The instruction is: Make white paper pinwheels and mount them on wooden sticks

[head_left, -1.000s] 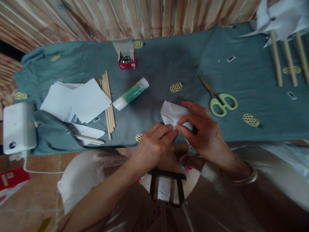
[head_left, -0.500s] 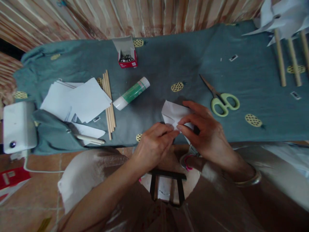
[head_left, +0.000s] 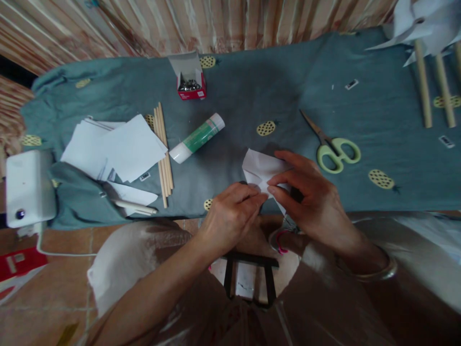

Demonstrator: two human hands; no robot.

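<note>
A small sheet of white paper (head_left: 264,163), folded in places, is held between my two hands near the table's front edge. My left hand (head_left: 232,211) is closed, its thumb and fingers pinching the paper's lower left part. My right hand (head_left: 306,192) pinches the paper close to its middle with thumb and index finger, and its other fingers lie over the right side. Part of the paper is hidden behind the right hand. Right of the hands lie scissors (head_left: 333,149) with light green handles. A green and white glue stick (head_left: 198,138) lies to the upper left.
White paper sheets (head_left: 133,149) lie at the left beside several wooden sticks (head_left: 163,158). An open red box (head_left: 190,89) of small metal pieces stands farther back. Paper pinwheels (head_left: 414,29) on sticks are at the far right. A white device (head_left: 30,187) with a cable sits far left.
Both hands keep their pinch on the paper, which looks nearly the same. The view has shifted slightly, so things at the right appear a little farther right.
</note>
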